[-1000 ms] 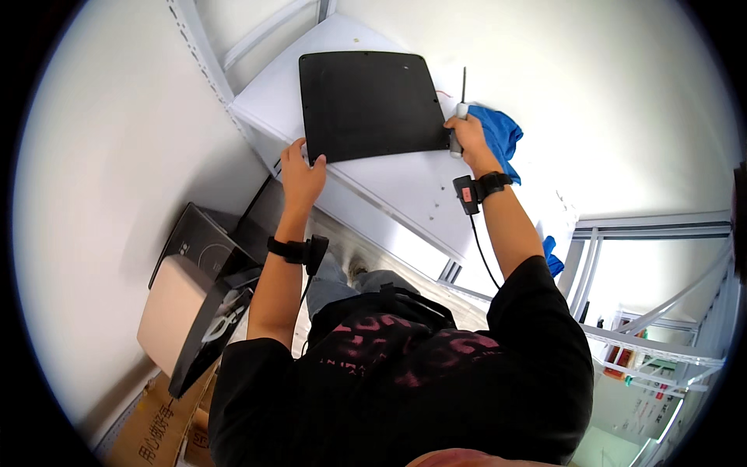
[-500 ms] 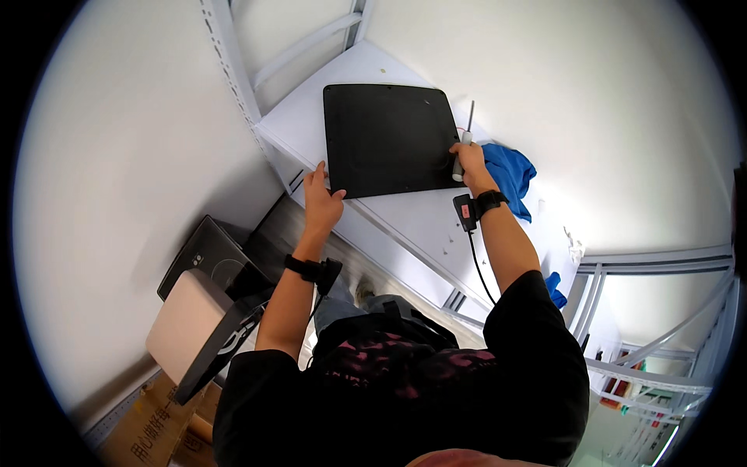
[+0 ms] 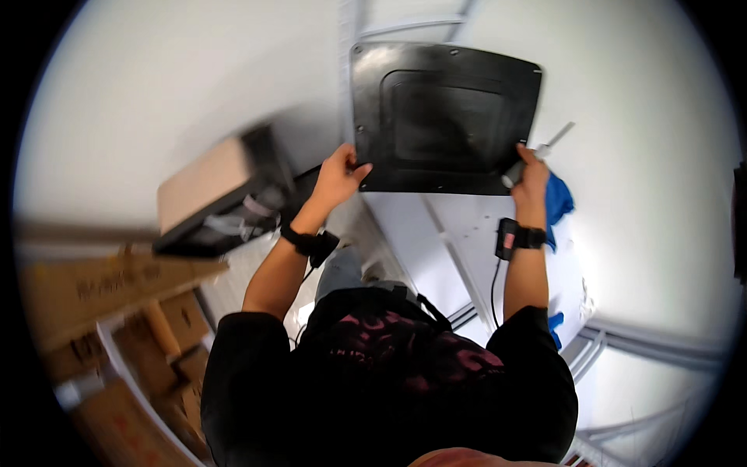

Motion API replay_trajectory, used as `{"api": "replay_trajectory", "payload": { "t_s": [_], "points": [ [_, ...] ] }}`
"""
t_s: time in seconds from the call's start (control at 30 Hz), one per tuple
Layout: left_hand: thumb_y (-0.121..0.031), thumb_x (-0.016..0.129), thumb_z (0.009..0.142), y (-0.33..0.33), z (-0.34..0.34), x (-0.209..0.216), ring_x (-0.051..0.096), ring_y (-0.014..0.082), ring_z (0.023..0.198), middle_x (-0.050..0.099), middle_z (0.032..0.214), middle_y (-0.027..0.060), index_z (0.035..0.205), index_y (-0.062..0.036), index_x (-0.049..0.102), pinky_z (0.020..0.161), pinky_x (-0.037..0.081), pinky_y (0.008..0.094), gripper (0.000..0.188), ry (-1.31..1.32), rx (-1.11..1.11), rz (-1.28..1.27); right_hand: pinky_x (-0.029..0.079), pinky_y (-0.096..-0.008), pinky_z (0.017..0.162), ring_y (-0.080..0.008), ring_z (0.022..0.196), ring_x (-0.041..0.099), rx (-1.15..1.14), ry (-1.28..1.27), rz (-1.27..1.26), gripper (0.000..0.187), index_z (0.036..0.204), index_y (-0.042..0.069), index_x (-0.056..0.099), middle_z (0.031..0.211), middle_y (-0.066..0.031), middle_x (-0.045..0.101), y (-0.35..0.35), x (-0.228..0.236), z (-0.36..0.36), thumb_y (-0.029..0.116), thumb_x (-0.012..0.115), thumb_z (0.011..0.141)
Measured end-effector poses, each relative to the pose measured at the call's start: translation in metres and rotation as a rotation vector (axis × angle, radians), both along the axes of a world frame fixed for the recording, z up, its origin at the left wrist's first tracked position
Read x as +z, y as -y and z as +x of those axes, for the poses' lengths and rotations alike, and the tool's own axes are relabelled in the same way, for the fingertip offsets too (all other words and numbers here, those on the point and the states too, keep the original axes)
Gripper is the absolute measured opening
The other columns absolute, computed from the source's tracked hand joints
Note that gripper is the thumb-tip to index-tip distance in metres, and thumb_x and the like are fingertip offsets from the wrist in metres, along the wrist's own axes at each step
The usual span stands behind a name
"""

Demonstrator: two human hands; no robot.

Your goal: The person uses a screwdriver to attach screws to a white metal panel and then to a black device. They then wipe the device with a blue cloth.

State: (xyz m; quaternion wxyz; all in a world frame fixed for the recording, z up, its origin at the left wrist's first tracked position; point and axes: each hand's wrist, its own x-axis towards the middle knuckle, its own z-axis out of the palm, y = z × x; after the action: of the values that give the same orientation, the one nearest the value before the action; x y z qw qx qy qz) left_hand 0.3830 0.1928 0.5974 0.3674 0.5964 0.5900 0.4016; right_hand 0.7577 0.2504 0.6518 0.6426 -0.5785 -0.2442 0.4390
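A flat black panel, rounded at the corners with small holes along its rim, is held raised and tilted in front of me. My left hand grips its lower left edge, thumb on the near face. At the lower right edge, my right hand is closed on the panel and also keeps hold of a screwdriver. The screwdriver's metal shaft points up and right, away from the panel; part of its grey handle is covered by my fingers. Both wrists wear black straps with small boxes and cables.
Below the panel is a white table, with a blue cloth beside my right wrist. To the left stands a beige and black appliance, blurred. Cardboard boxes fill the lower left. Metal frame bars stand at the right.
The panel has come up off the table and tilted, showing a recessed middle. Both hands moved with it, the screwdriver still in my right. The view has swung left, bringing more cardboard boxes in.
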Motion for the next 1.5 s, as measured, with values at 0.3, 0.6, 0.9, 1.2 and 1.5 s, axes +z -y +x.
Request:
{"api": "replay_trajectory", "payload": {
  "t_s": [0.3,0.6,0.9,1.2,1.5],
  "points": [
    [-0.011,0.068,0.084,0.122,-0.069,0.08,0.057,0.0142,0.076,0.06,0.082,0.0052,0.111,0.0007,0.056,0.073,0.048,0.0285,0.031,0.122,0.26,0.23,0.047,-0.0313,0.078,-0.0161,0.084,0.056,0.378,-0.209,0.122,0.02,0.094,0.009,0.055,0.088,-0.0026,0.056,0.071,0.04,-0.077,-0.003,0.066,0.081],
    [-0.01,0.06,0.092,0.217,-0.172,0.041,0.057,0.0079,0.075,0.062,0.089,0.0014,0.116,-0.0013,0.055,0.063,0.05,0.0231,0.026,0.27,0.395,0.13,0.041,-0.021,0.064,-0.007,0.071,0.051,0.647,-0.126,0.101,0.021,0.101,0.009,0.057,0.082,0.0036,0.053,0.123,-0.008,-0.173,-0.002,0.064,0.085],
    [-0.005,0.065,0.087,0.225,-0.242,-0.044,0.059,0.0085,0.072,0.066,0.084,0.0033,0.098,-0.0009,0.061,0.065,0.05,0.025,0.013,0.218,0.424,0.213,0.042,-0.0249,0.075,-0.0097,0.083,0.053,0.612,0.386,0.096,0.025,0.103,0.002,0.059,0.093,-0.0016,0.059,0.143,-0.047,-0.249,0.005,0.071,0.081],
    [-0.008,0.069,0.083,0.211,-0.271,-0.072,0.059,0.015,0.067,0.064,0.076,0.0075,0.088,-0.0002,0.062,0.062,0.048,0.027,0.012,0.118,0.38,0.204,0.043,-0.0263,0.079,-0.013,0.086,0.055,0.565,0.339,0.167,0.023,0.103,0.002,0.061,0.094,-0.0039,0.062,0.136,-0.066,-0.297,0.008,0.07,0.083],
    [-0.008,0.07,0.082,0.196,-0.27,-0.095,0.061,0.0168,0.068,0.065,0.078,0.0085,0.085,-0.0006,0.064,0.061,0.047,0.0273,0.009,0.183,0.418,0.211,0.046,-0.0287,0.081,-0.0143,0.088,0.058,0.622,0.403,0.19,0.021,0.104,0.001,0.06,0.096,-0.0058,0.063,0.11,-0.083,-0.298,0.009,0.068,0.086]
  ]
}}
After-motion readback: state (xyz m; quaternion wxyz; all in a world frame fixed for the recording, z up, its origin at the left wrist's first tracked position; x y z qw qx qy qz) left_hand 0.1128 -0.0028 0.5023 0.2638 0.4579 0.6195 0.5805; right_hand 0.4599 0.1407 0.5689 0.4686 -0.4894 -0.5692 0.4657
